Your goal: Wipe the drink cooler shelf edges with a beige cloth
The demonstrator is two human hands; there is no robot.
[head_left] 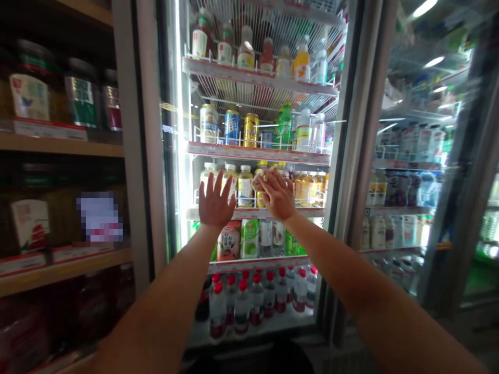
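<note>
My left hand [217, 202] is raised with its fingers spread, flat toward the glass door [249, 244] of a lit drinks fridge. Nothing is in that hand. To its right, my right hand [278, 195] presses a crumpled, pale yellowish cloth [259, 181] toward the same glass, its fingers lying over it. Part of the cloth is hidden under the palm and fingers. Behind both hands, on the shelf at their height, stand bottles [245, 185] with white and yellow caps.
More shelves hold cans [231, 127], cartons [250, 239] and red-capped water bottles [242, 306]. A metal door frame [360, 130] runs down the right, with another fridge [405, 182] beyond. Wooden shelves [62, 143] with jars [81, 93] stand at left.
</note>
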